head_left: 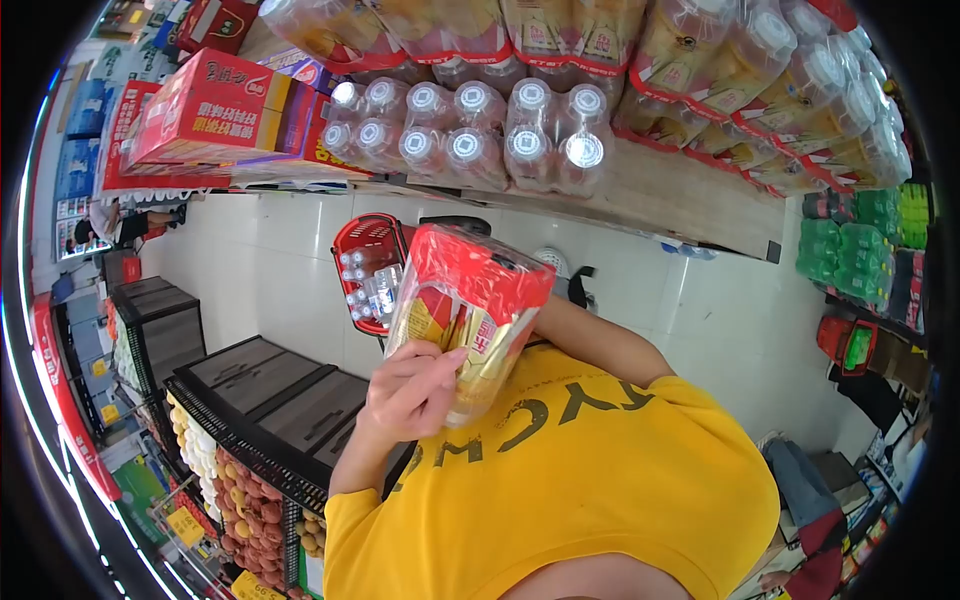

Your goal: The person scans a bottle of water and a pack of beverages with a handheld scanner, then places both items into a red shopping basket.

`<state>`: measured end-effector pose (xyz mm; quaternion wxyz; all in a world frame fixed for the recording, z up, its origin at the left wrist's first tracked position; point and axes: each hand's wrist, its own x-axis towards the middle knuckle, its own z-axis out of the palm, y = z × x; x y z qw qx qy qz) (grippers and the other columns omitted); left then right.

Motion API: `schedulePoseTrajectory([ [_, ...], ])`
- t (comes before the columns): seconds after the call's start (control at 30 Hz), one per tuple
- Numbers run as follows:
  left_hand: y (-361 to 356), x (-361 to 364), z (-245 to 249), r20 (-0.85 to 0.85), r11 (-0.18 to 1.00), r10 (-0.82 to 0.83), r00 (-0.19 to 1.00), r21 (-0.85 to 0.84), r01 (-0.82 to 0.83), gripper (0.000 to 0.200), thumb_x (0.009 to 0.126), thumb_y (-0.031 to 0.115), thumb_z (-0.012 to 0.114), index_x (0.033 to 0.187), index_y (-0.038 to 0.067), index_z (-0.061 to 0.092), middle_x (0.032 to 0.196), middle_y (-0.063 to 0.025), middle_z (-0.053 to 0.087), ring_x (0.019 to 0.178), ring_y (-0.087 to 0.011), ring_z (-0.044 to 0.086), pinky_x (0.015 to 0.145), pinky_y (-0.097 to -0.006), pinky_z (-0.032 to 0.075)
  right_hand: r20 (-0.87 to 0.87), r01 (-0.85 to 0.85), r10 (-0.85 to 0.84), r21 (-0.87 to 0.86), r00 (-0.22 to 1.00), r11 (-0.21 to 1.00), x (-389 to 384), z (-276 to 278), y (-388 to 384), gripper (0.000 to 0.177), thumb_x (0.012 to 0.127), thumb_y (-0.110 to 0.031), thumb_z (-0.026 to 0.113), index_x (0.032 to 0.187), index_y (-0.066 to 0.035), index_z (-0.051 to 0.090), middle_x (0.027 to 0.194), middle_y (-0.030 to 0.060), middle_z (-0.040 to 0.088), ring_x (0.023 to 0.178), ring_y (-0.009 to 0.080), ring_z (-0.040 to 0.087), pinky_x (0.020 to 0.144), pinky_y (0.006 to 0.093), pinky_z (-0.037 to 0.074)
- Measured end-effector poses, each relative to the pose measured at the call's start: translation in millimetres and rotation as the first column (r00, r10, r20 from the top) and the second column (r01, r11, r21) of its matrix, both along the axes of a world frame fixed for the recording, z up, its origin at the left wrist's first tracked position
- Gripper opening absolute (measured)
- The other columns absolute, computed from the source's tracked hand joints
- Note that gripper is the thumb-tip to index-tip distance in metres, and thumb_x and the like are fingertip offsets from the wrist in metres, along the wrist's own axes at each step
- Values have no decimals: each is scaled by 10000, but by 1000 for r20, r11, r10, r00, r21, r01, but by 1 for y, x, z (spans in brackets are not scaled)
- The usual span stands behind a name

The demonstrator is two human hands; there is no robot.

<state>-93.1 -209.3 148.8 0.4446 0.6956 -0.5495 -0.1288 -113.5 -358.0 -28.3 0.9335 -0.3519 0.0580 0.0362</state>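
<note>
A shrink-wrapped drink pack (pixel 475 275) with a red top band and yellow-gold labels is held up in front of my chest. My left hand (pixel 412 392) lies against the pack's near face, its fingers curled and closed on the wrap. From the right, my right forearm (pixel 605 340) runs behind the pack, which hides that hand and its fingers. Just beyond the pack, a red shopping basket (pixel 372 228) on the floor holds several bottles (pixel 365 285) with pale caps.
Ahead, a wooden display platform (pixel 690 190) carries wrapped bottle packs (pixel 465 130). Red cartons (pixel 205 115) stand at far left. Dark display stands (pixel 270 390) and a produce bin (pixel 250 510) flank my left side. Green bottles (pixel 845 255) are at right. Another person (pixel 115 225) sits far left.
</note>
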Motion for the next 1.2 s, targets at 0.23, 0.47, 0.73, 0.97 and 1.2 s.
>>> schedulePoseTrajectory([
  [0.23,-24,12,-1,-109,763,646,756,132,-633,362,768,52,684,1114,-40,631,988,-114,675,900,-228,609,860,-329,461,-99,132,-115,196,988,972,-1,32,-16,300,924,-259,594,1141,-52,587,1082,109,646,932,223,650,823,355,524],
  [0.47,21,48,-46,-516,878,453,727,114,-466,287,846,122,604,1049,-77,646,931,-107,688,823,-154,646,762,-314,536,-416,452,-477,-166,774,877,-33,68,-19,278,865,-196,704,1048,-33,573,878,36,632,811,111,635,696,285,527],
  [0.73,27,53,-81,-734,893,376,565,125,-432,319,701,146,752,914,-81,682,818,-85,686,688,-145,641,632,-255,509,-255,-66,-77,-509,964,858,-141,186,-127,337,818,-48,718,1124,-42,578,803,67,656,554,117,597,459,238,457],
  [0.97,-1,36,-66,-471,959,282,836,105,-265,254,709,137,701,875,-56,703,760,-70,692,658,-109,629,612,-233,487,-250,-437,409,-767,878,470,-162,264,-114,283,744,-97,748,987,7,647,757,97,675,644,184,595,626,317,494],
  [1.2,-6,30,-65,-574,974,188,797,6,-225,231,687,96,710,854,-63,695,752,-52,676,650,-101,600,612,-231,469,-282,-469,417,-753,864,462,-177,263,-107,318,722,-105,757,999,6,648,780,140,683,636,198,607,610,321,487],
])
